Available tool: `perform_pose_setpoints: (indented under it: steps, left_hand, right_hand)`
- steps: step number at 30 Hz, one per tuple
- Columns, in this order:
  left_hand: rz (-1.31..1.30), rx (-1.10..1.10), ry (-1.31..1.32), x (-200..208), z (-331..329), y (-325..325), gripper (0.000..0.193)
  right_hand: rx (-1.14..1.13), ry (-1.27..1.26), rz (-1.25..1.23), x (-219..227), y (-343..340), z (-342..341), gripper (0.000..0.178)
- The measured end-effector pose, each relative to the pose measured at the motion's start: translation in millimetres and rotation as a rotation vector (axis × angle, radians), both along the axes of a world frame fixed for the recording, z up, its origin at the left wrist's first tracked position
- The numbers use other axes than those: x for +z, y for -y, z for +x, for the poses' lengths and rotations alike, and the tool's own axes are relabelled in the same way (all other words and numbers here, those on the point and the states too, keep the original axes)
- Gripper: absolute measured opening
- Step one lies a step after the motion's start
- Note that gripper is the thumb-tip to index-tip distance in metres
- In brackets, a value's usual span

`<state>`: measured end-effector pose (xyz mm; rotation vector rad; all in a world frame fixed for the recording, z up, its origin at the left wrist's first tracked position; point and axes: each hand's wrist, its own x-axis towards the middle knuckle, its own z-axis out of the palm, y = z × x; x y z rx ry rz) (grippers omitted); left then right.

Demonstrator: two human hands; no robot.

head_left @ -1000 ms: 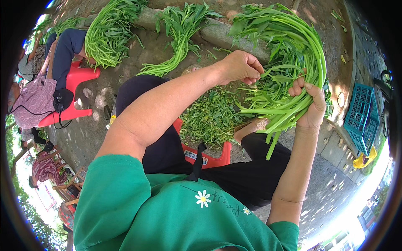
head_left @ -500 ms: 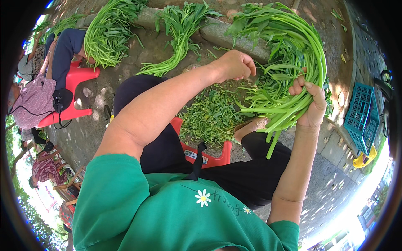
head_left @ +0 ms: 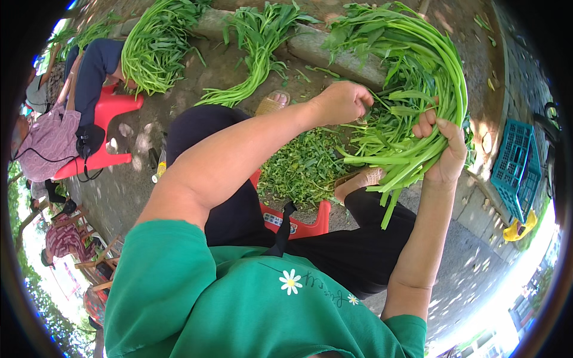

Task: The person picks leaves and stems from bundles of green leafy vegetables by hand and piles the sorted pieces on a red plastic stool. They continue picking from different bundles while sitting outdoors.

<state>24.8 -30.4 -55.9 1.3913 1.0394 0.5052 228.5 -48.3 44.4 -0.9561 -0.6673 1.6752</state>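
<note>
My right hand (head_left: 444, 146) is closed around the stems of a long bunch of water spinach (head_left: 452, 77). Its leafy ends curve over to the far left and its cut stem ends point back toward me. To the left of the bunch, near its loose leaves, is my left hand (head_left: 343, 102) with curled fingers; whatever they may hold is hidden. More water spinach (head_left: 391, 128) lies beneath the held bunch. Between my feet, a heap of short leaves and stem pieces (head_left: 301, 164) covers the ground.
A red stool (head_left: 320, 219) is beneath me. Two bundles of greens, a smaller one (head_left: 253, 59) and a larger one (head_left: 156, 53), lie by the stone curb (head_left: 310, 48). People sit at left, one on a red stool (head_left: 110, 113). A teal crate (head_left: 513, 167) stands at right.
My left hand has moved slightly right, toward the bunch. My right hand stays nearly still with the water spinach. My left sandal has come into fuller view.
</note>
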Motion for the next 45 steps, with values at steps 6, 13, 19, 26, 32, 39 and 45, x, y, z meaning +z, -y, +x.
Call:
perform_pose_setpoints:
  steps: [6,13,19,26,32,39,45]
  left_hand:
    - [-0.363,0.190,0.459,18.7,14.9,-3.3,0.062]
    - [-0.387,0.122,0.487,12.2,12.3,-9.9,0.039]
    - [-0.417,0.121,0.419,17.7,-5.3,-9.2,0.026]
    - [-0.450,0.154,0.417,27.2,-9.2,-9.5,0.016]
    - [-0.411,0.224,0.317,29.2,-10.4,-9.0,0.008]
    - [-0.357,0.236,0.215,26.8,-15.0,-9.9,0.012]
    - [-0.373,0.172,0.124,19.8,-14.3,-10.1,0.012]
  right_hand:
    - [0.022,0.004,-0.004,-0.1,3.0,-1.4,0.042]
    - [0.032,0.007,-0.004,0.5,5.4,0.0,0.043]
    - [0.016,-0.024,0.008,1.6,3.2,3.1,0.041]
    - [0.008,-0.012,0.007,-0.4,1.3,2.8,0.041]
    - [0.019,-0.015,-0.002,-2.7,1.1,1.7,0.040]
    - [0.026,-0.010,-0.006,-1.9,0.3,1.5,0.039]
    - [0.014,0.005,0.002,-0.5,1.0,0.6,0.039]
